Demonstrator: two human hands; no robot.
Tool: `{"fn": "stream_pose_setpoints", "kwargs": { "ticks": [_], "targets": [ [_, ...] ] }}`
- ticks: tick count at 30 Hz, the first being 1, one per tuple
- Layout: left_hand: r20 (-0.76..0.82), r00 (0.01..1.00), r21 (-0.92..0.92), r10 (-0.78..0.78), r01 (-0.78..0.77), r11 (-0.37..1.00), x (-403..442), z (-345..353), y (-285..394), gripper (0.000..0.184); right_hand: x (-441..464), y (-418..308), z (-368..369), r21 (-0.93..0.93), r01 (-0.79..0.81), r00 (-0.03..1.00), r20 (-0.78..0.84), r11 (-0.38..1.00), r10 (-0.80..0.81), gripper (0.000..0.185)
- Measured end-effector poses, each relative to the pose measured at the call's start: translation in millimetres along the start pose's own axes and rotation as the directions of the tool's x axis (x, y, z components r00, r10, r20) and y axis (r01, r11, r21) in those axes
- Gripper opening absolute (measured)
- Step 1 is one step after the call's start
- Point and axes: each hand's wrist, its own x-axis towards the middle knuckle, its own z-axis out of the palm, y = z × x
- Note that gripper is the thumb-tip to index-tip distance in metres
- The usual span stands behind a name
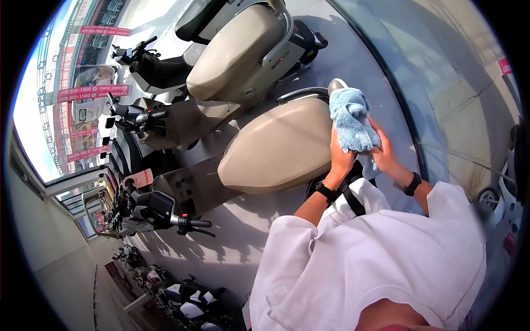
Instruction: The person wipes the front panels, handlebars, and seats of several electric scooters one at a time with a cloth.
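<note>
A light blue cloth is bunched between my two hands at the rear of a scooter with a tan seat. My left hand grips the cloth's near left side, close to the back edge of the seat. On the opposite side, my right hand has its fingers curled against the cloth. A rounded beige and white part pokes out beyond the cloth's far end. Whether the cloth is wrapped around that part or only lies against it, I cannot tell. Black bands circle both wrists.
A second scooter with a tan seat stands just beyond, with its grab rail towards me. Handlebars reach out at the left. A glass pane's dark bottom frame runs along the right. More scooters line the lower left.
</note>
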Motion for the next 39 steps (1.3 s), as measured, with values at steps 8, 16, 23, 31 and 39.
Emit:
{"fn": "stream_pose_setpoints", "kwargs": {
  "ticks": [8, 16, 23, 31, 39],
  "targets": [
    [0.109, 0.957, -0.055, -0.27, 0.277, 0.959, -74, -2, 10, 0.037, -75, 14, 22, -0.483, 0.145, 0.989, 0.067, 0.864, -0.129, 0.073],
    [0.247, 0.931, -0.261, -0.268, 0.33, 0.907, -90, -32, 1, 0.034, -82, 3, 60, -0.533, 0.217, 0.972, 0.04, 0.818, -0.232, 0.064],
    [0.001, 0.986, -0.113, -0.164, 0.163, 0.98, -135, -138, -8, 0.039, -84, -25, 153, -0.4, 0.049, 0.994, 0.112, 0.915, -0.004, 0.053],
    [-0.317, 0.945, 0.193, -0.085, 0.152, 0.969, -213, -295, 35, 0.057, -92, -58, 286, -0.272, 0.157, 0.924, 0.379, 0.949, -0.044, 0.051],
    [-0.66, 0.67, 0.605, 0.341, 0.204, 0.77, -307, -401, 91, 0.069, -85, -108, 427, 0.085, 0.428, 0.617, 0.7, 0.9, -0.359, 0.061]
  ]
}}
